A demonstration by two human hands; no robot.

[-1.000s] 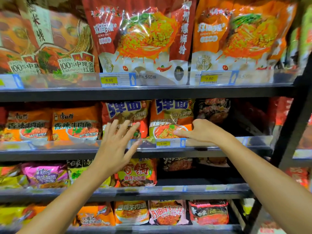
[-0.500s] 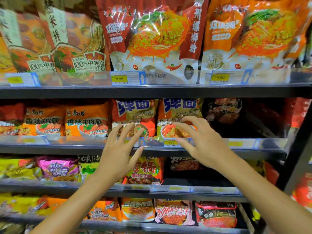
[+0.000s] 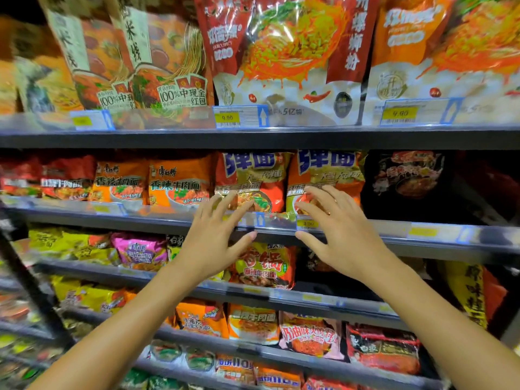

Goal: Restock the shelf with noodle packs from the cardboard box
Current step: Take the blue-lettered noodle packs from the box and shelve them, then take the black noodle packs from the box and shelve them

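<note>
On the second shelf (image 3: 365, 237) from the top, at the centre of the view, we see two matching noodle packs side by side behind a clear plastic lip: orange-red wrappers with big blue characters outlined in white and a bowl of noodles printed low on the front. The left noodle pack (image 3: 250, 178) and the right noodle pack (image 3: 326, 175) both stand upright, touching each other.

Our left hand (image 3: 213, 243) is held up in front of the shelf edge, fingers spread wide and gripping nothing, its fingertips overlapping the lower part of the left pack; we cannot tell if they touch it. Our right hand (image 3: 340, 235) is likewise splayed and empty, at 3 o'clock from the left hand, its fingertips in front of the right pack's lower corner. A ring shows on one finger.

At 9 o'clock from the pair stand two orange beef noodle packs (image 3: 180, 181); at 3 o'clock, one black pack (image 3: 408, 175). A yellow price tag (image 3: 307, 223) sits just beneath the right hand's fingers.
</note>
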